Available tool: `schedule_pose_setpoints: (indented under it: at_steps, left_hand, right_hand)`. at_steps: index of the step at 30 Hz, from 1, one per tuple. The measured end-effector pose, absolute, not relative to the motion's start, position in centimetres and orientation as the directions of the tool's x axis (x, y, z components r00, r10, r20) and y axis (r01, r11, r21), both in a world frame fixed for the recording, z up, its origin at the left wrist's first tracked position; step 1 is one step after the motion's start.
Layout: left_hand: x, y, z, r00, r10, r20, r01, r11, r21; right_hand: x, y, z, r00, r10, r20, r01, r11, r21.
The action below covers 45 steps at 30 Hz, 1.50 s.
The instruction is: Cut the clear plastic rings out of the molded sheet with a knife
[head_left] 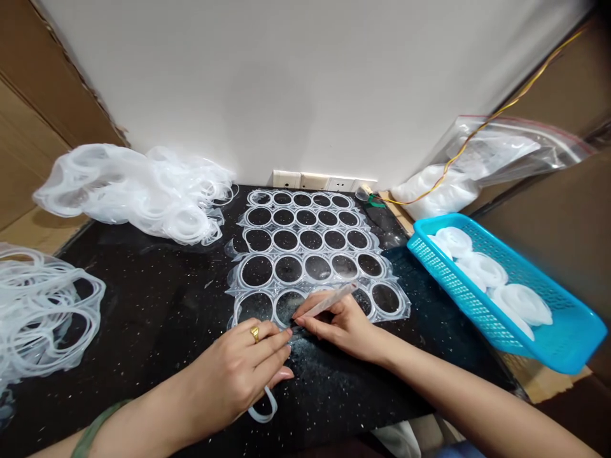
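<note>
Head view gives me a black tabletop [157, 286] with rows of translucent rings [303, 267] lying mid-table. At their near edge, the left hand [243, 366] curls, its grip unclear to me; the right hand [346, 324] pinches a slim pen-like tool [331, 300]. A pale loop [273, 407] shows below the left.

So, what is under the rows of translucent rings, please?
Under the rings, the black tabletop shows through, with pale specks. Where the right hand and left hand cover parts of the nearest row, what lies beneath cannot be seen.
</note>
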<state>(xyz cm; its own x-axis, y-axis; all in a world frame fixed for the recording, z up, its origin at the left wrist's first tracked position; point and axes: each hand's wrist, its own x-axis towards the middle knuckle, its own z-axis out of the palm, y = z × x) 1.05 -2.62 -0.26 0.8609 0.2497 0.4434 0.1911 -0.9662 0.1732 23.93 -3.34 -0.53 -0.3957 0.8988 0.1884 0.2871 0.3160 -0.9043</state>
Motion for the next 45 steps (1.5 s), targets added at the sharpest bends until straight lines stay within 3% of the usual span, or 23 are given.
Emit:
schedule_pose_setpoints:
  at_steps: [6,13,20,23,26,30,32,35,38,41,45]
  left_hand:
    - [1.1,-2.8,-0.4,0.843,0.283,0.457,0.195,-0.954,0.229]
    - [1.2,-2.6,-0.1,0.852,0.337,0.401,0.191,-0.912,0.362]
    - [0.9,-2.8,-0.3,0.866,0.312,0.391,0.188,-0.928,0.323]
    - [0.8,-2.8,-0.3,0.874,0.300,0.382,0.172,-0.927,0.334]
    - [0.6,-2.7,-0.4,0.875,0.294,0.384,0.155,-0.922,0.354]
    - [0.3,-2.6,-0.6,0.872,0.306,0.382,0.155,-0.913,0.378]
    - [0.2,-2.5,-0.4,0.870,0.320,0.374,0.156,-0.900,0.408]
    - [0.4,-2.0,0.3,0.868,0.346,0.355,0.154,-0.869,0.470]
    - [0.7,-1.2,1.1,0.856,0.384,0.346,0.194,-0.860,0.472]
    - [1.2,-0.1,1.2,0.819,0.431,0.379,0.280,-0.877,0.391]
    - [1.7,0.9,0.6,0.784,0.492,0.379,0.391,-0.865,0.314]
  right_hand:
    - [24.0,-4.0,0.0,-0.537,0.805,0.253,0.408,0.510,-0.757]
    - [24.0,-4.0,0.7,-0.720,0.613,0.325,0.512,0.786,-0.347]
    - [23.5,-3.6,0.7,-0.792,0.517,0.325,0.562,0.825,0.057]
    - [24.0,-2.1,1.3,-0.770,0.501,0.396,0.593,0.791,0.152]
    - [25.2,0.7,2.5,-0.632,0.550,0.546,0.685,0.726,0.062]
    - [26.8,4.5,4.0,-0.282,0.649,0.706,0.774,0.589,-0.232]
    - [27.2,5.6,4.2,-0.086,0.692,0.717,0.760,0.511,-0.402]
    - [27.0,5.7,3.6,0.039,0.831,0.554,0.634,0.408,-0.657]
    - [25.9,4.4,2.0,-0.086,0.960,0.267,0.403,0.278,-0.872]
    - [24.6,3.1,0.3,-0.214,0.972,0.096,0.246,0.149,-0.958]
    - [23.8,2.4,-0.9,-0.268,0.961,0.062,0.194,0.117,-0.974]
